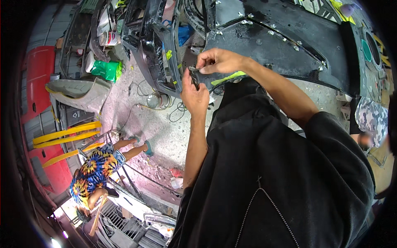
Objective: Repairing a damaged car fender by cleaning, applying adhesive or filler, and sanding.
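Far left of the dark panel (289, 58), two red panels (43, 78), one above the other; three yellow strips (68, 134) beside the lower one; below them, one person in a multicoloured patterned shirt (97, 165), two teal shoes (148, 148) on the floor (161, 134).

Nearer the dark panel, still left: one pale curved part (87, 96); one green bag (106, 71) above it, printed, lettering too small to read; one tin (109, 39) higher up, its red-and-white label likewise not legible; one round container (158, 100) on the floor, a thin cable (178, 113) beside it; a stretch of pale floor runs from these to the left forearm.

Just off the dark panel's left edge, one left hand (195, 99), upright, thumb and fingers closed about one small dark piece (194, 79), exact form unclear; one right hand (221, 61), overlapping the panel's left edge in view, thumb and fingers pinched narrow at the piece's upper end.

The dark panel carries at least ten pale fasteners (271, 32), mostly along a slanting groove; its lower edge passes behind the right forearm; one lime strip (228, 78) shows near that edge; right of the panel, one person in camouflage clothing (371, 118).
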The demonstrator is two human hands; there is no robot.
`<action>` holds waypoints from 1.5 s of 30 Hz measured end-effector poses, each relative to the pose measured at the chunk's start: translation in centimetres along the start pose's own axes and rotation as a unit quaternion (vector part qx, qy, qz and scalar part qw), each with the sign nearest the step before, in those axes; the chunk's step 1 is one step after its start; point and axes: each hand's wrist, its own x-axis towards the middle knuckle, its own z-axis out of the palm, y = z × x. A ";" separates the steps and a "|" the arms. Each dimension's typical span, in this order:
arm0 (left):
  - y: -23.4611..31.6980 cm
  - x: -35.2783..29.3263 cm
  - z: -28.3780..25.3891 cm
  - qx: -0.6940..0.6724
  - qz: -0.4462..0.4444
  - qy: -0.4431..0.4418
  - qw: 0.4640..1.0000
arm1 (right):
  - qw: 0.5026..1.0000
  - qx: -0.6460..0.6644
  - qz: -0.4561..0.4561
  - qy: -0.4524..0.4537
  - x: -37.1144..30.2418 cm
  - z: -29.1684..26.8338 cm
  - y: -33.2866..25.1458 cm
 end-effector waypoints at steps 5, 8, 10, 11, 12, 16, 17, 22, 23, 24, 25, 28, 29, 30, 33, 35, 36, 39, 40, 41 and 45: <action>1.2 0.3 0.6 -0.009 -0.007 -0.030 0.999 | 0.987 0.104 0.059 0.105 -2.2 1.4 0.4; 1.9 0.4 0.6 -0.002 -0.039 -0.056 0.998 | 0.989 0.087 0.073 0.092 -1.4 0.6 1.3; 2.1 0.4 0.6 -0.015 -0.058 -0.049 0.997 | 0.992 0.076 0.068 0.075 -0.5 0.1 1.3; 2.3 0.3 0.5 -0.014 -0.059 -0.051 0.997 | 0.995 0.062 0.062 0.056 -0.1 0.0 1.3; 2.3 0.3 0.6 -0.011 -0.064 -0.049 0.997 | 0.996 0.045 0.064 0.053 0.3 -0.1 1.1; 1.8 0.2 0.4 0.011 -0.011 -0.042 0.999 | 0.995 0.051 0.077 0.021 0.9 0.0 0.7; 1.5 0.0 0.4 0.012 -0.011 -0.041 0.999 | 0.987 0.109 0.114 0.020 0.9 0.3 0.6; 1.9 0.1 0.7 -0.025 -0.045 -0.040 0.998 | 0.936 0.295 0.132 0.139 0.4 3.2 1.8; 2.2 0.0 0.8 -0.024 -0.045 -0.041 0.998 | 0.936 0.296 0.131 0.140 0.2 3.7 2.3; 2.5 0.0 0.8 -0.030 -0.045 -0.038 0.998 | 0.938 0.302 0.084 0.148 0.0 4.1 2.4; 2.7 0.1 0.7 -0.036 -0.045 -0.036 0.998 | 0.938 0.307 0.038 0.156 -0.2 4.2 2.5; 3.0 0.5 0.6 0.012 -0.028 -0.034 0.999 | 0.959 0.233 -0.012 0.158 -0.1 3.6 2.3; 3.1 0.4 0.5 0.033 -0.030 -0.035 0.998 | 0.967 0.208 -0.012 0.146 -0.1 3.5 2.2; 3.0 0.2 0.3 -0.012 -0.074 -0.042 0.996 | 0.974 0.186 -0.003 0.132 0.0 3.3 2.1; 2.5 0.1 0.5 -0.006 -0.046 -0.033 0.998 | 0.970 0.227 0.074 0.040 0.2 1.4 1.5; 2.2 0.3 0.4 -0.025 -0.039 -0.036 0.998 | 0.969 0.221 0.100 0.039 0.6 1.1 1.0; 2.4 0.4 0.7 -0.046 -0.030 -0.038 0.998 | 0.972 0.215 0.094 0.025 0.7 0.8 1.0; 3.1 0.2 0.8 0.015 -0.070 -0.033 0.997 | 0.971 0.225 0.078 0.037 0.5 2.0 1.5; 2.8 0.2 0.7 0.017 -0.069 -0.030 0.997 | 0.967 0.229 0.055 0.095 0.3 3.0 1.5; 2.3 0.1 0.5 -0.005 -0.044 -0.029 0.999 | 0.960 0.233 0.032 0.153 0.1 3.9 1.5; 2.3 0.2 0.8 -0.017 -0.025 -0.028 0.999 | 0.967 0.193 -0.014 0.168 -0.2 3.9 2.2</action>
